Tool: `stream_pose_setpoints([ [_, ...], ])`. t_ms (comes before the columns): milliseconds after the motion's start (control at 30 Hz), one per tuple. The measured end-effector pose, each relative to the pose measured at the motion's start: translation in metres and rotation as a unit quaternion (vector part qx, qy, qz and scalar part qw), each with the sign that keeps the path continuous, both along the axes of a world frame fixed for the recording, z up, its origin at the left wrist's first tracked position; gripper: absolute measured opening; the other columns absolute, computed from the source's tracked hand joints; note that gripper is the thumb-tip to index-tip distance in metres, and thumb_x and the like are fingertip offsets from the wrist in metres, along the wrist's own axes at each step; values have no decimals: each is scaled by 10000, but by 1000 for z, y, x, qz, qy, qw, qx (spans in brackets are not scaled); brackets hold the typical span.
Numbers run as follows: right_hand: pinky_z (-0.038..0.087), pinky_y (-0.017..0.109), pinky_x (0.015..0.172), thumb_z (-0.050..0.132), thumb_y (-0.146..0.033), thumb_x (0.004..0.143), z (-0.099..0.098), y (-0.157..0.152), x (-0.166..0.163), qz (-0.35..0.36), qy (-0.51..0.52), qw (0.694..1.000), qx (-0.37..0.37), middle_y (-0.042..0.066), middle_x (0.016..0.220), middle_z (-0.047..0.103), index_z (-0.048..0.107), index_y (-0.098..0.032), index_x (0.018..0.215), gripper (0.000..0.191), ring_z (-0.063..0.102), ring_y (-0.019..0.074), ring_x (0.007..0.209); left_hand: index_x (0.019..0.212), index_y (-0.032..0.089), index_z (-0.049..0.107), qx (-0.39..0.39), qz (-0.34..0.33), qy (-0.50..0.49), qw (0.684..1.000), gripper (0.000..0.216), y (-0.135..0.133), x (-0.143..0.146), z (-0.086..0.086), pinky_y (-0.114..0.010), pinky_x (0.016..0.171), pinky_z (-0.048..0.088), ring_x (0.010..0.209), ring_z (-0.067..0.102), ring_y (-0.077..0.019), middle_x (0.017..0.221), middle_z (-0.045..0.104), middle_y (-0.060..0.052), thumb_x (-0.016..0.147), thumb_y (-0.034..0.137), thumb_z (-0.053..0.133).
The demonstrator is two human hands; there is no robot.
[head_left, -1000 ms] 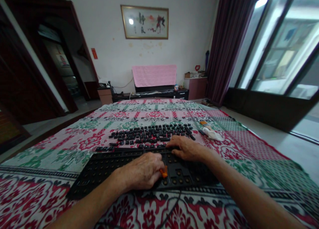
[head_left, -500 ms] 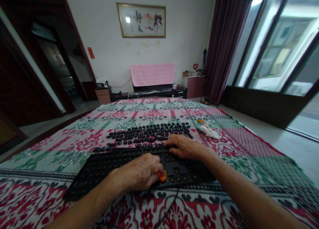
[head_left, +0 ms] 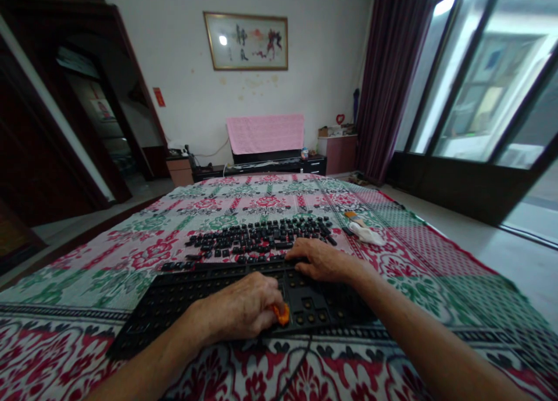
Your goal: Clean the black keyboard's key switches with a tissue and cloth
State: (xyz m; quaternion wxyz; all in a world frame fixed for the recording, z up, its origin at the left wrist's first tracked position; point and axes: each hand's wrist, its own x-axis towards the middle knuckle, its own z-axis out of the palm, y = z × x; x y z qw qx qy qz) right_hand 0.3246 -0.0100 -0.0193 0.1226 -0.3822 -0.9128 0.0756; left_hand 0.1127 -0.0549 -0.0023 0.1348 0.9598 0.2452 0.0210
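A black keyboard base with its keycaps taken off lies on the patterned cloth in front of me. My left hand is closed on a small orange tool, whose tip rests on the base near its right part. My right hand lies on the far edge of the base, fingers curled down against it. Just beyond the base, several loose black keycaps are spread in rows on the cloth.
A white cloth and a small orange-topped object lie on the cloth at right. The keyboard's cable trails toward me. A low cabinet with a pink cover stands against the far wall; glass doors are at right.
My hands have stayed almost where they were. The view has shifted slightly; the left hand with the orange tool has edged a little toward me on the base.
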Motion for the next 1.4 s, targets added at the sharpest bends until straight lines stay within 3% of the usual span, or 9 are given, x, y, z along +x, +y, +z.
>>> stream_pose_setpoints([
  [200, 365, 285, 775, 463, -165, 734, 1, -1, 0, 9, 3, 1000, 7, 58, 925, 550, 582, -190, 985, 279, 492, 168, 866, 836, 191, 612, -40, 15, -2, 999, 203, 3, -10, 6, -167, 636, 380, 701, 519, -93, 789, 590, -1, 717, 129, 459],
  [433, 366, 285, 777, 467, -160, 728, 1, -1, 0, 7, -3, 1000, 12, 56, 920, 549, 583, -190, 978, 276, 488, 167, 867, 845, 206, 620, -27, -22, -3, 999, 218, -2, -1, 3, -177, 658, 385, 702, 532, -96, 785, 592, 0, 718, 132, 458],
  [933, 368, 287, 785, 468, -160, 732, 1, -1, -1, 6, -8, 1000, 9, 58, 927, 558, 580, -189, 994, 287, 492, 166, 868, 823, 203, 643, -40, -14, 7, 999, 238, 2, -6, 3, -183, 638, 391, 661, 536, -101, 749, 611, -10, 695, 126, 458],
  [1167, 364, 288, 792, 469, -168, 731, 2, -1, -1, 5, -5, 1000, 9, 59, 931, 560, 582, -187, 995, 288, 492, 167, 874, 826, 191, 645, -111, 18, 16, 994, 214, 14, -23, 6, -153, 572, 381, 638, 537, -87, 749, 623, 3, 674, 157, 498],
  [1267, 369, 284, 774, 469, -163, 727, 4, -2, -2, 2, -10, 1000, 1, 60, 919, 563, 588, -186, 982, 283, 495, 170, 861, 807, 176, 646, -133, 40, -33, 990, 187, 18, -19, 5, -151, 573, 384, 644, 532, -84, 750, 615, -1, 674, 186, 515],
  [1400, 369, 278, 749, 473, -173, 727, 5, -2, -3, -10, -13, 1000, -2, 60, 908, 555, 587, -198, 987, 285, 494, 173, 843, 804, 133, 630, -158, 136, -181, 961, 192, 23, -9, 0, -166, 574, 399, 624, 520, -80, 741, 601, -19, 692, 220, 501],
])
